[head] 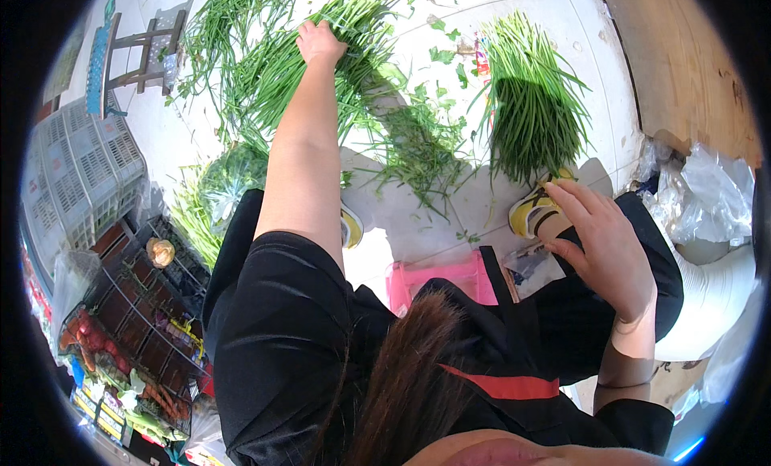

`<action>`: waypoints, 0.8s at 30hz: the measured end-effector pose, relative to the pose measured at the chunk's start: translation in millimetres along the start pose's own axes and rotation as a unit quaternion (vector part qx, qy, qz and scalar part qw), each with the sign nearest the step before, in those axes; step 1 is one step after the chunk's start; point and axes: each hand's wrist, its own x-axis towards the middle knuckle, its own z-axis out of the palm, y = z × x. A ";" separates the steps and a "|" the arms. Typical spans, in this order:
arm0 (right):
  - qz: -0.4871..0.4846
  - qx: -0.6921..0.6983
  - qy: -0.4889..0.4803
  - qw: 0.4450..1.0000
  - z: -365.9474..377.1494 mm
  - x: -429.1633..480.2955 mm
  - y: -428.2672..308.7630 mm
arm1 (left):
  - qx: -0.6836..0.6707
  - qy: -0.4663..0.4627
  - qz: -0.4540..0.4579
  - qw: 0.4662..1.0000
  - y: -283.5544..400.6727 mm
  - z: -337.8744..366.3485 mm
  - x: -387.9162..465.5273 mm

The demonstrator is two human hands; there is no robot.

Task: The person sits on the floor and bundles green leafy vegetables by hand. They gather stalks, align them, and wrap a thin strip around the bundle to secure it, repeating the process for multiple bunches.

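Observation:
My left hand (322, 41) reaches out onto a loose heap of long green stalks, likely garlic chives (277, 83). Its fingertips rest among the stalks, and their grip is unclear. Close to my right knee, my right hand (593, 243) hovers with the thumb apart from the fingers. A small yellow-green bit by its fingertips may be a leaf or part of the shoe behind. Beyond that hand lies a neat bundle of chives (530, 99), stalk ends aligned away from me. Scattered trimmings (421, 147) spread across the floor between heap and bundle.
A pink plastic stool (403, 285) shows beneath me. Left are a wooden-legged stool (144, 50), a grey plastic crate (84, 165), bagged greens (232, 177) and a rack of vegetables (120, 357). Right are a wooden board (692, 62), clear plastic bags (711, 195) and a white sack (717, 303).

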 end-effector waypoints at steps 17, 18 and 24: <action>-0.003 0.010 0.020 1.000 -0.5 -7.0 -2.3 | -0.056 -0.128 -0.020 0.990 -14.8 -17.4 -3.4; 0.004 0.013 0.013 1.000 -0.5 -8.0 -2.0 | -0.051 -0.135 -0.010 0.989 -17.0 -19.2 -1.9; -0.008 0.011 0.027 1.000 0.6 -14.3 -1.9 | 0.044 -0.140 0.001 0.989 -19.6 -48.1 8.8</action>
